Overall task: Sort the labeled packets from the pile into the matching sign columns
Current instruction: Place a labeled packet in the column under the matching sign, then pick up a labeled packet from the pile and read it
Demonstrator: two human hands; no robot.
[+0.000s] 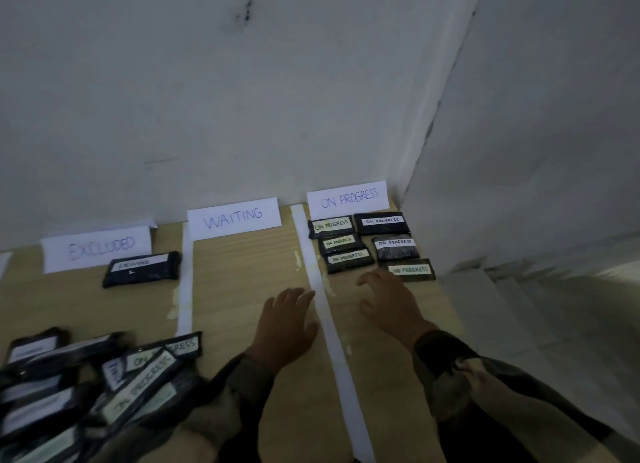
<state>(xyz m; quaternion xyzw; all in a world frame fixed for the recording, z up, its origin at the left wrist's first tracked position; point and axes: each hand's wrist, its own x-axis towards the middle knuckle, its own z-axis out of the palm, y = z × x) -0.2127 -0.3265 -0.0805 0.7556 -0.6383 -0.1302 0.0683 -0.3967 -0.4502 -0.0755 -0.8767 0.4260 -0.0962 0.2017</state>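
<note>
The pile of packets (86, 386) lies well to the left of the left hand (285, 324) and nearer the person. That hand is flat and empty, with its fingers straight. The WAITING sign (234, 217) stands ahead of it. The right hand (388, 301) has relaxed, spread fingers and holds nothing. The nearest ON PROGRESS packet (412, 270) lies at its fingertips, though contact is unclear. Five more packets lie beyond.

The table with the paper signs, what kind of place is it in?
Probably a plain indoor room used for sorting: a wooden table sits in a corner of bare white walls, with handwritten paper signs and black labelled packets laid in columns.
</note>
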